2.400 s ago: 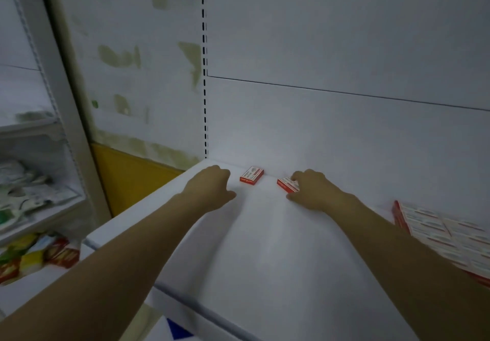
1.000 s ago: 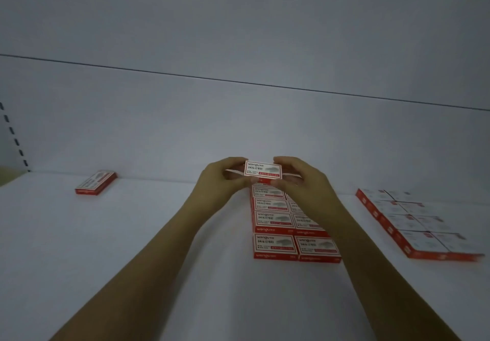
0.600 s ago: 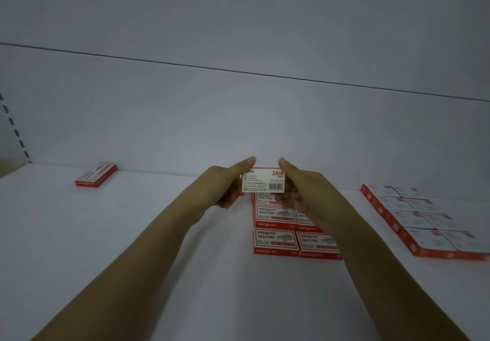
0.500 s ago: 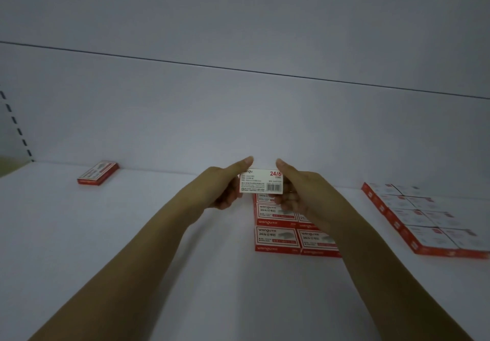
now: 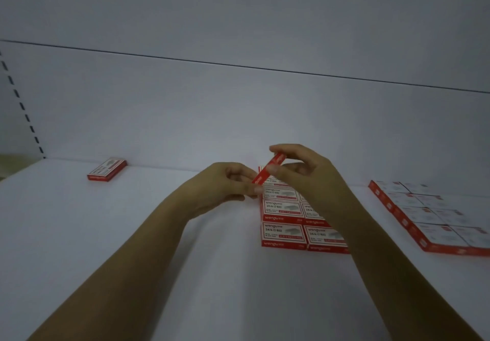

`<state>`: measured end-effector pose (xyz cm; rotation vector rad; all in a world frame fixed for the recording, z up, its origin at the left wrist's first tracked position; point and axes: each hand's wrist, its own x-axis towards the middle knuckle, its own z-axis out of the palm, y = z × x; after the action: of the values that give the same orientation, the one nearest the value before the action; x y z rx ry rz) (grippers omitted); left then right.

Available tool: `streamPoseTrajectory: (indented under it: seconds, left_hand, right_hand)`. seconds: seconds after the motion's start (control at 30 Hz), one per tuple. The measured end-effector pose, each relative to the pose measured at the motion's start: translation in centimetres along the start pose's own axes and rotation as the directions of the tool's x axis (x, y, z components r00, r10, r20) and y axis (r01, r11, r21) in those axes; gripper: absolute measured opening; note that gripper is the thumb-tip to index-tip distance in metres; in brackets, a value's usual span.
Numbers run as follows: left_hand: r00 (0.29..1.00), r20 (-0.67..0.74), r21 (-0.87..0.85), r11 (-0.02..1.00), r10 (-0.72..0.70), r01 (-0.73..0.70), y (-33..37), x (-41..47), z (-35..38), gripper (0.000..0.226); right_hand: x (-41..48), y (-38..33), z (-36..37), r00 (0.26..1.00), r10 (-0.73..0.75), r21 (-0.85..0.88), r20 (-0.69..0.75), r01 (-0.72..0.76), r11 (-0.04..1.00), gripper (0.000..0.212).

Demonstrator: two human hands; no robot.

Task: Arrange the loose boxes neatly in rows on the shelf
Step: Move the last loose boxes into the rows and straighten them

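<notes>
Loose box (image 5: 107, 169) lies mid-left of frame, flat on the shelf (image 5: 132, 234), close to the back panel (image 5: 238, 115). It is skewed and well apart from everything else, so it is not in any row yet. Slotted upright (image 5: 23, 107) runs along the far left edge.

Centre frame: left hand (image 5: 225, 187) pinches the lower end of the held box (image 5: 267, 172), and right hand (image 5: 305, 171) pinches the upper end between thumb and forefinger. Both sets of fingers are closed narrow on it. The box is off the shelf, tilted and edge-on to the camera, red side strip showing. My guess is it's being turned to match the faces below.

Just under the hands is the middle block (image 5: 283, 210): two columns, printed faces up, edges touching, running back toward the panel. The hands hide its far end, so I can't tell where the free slot is.

Right of frame, the right block (image 5: 437, 216) is also packed tight, well apart from the middle one and cut off by the frame edge. Nothing lies between the held box and the middle block.
</notes>
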<state>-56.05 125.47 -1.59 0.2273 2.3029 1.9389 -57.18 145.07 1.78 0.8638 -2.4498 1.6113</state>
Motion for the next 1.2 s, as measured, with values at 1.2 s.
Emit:
streamPoseTrajectory:
  seconds: [1.2]
  left_hand:
    - [0.554,-0.162,0.886,0.367,0.816,-0.282,1.6,-1.5,3.3,0.028]
  right_hand:
    - [0.1,2.0,1.2,0.896,-0.388,-0.482,-0.217,0.247,0.840,0.033]
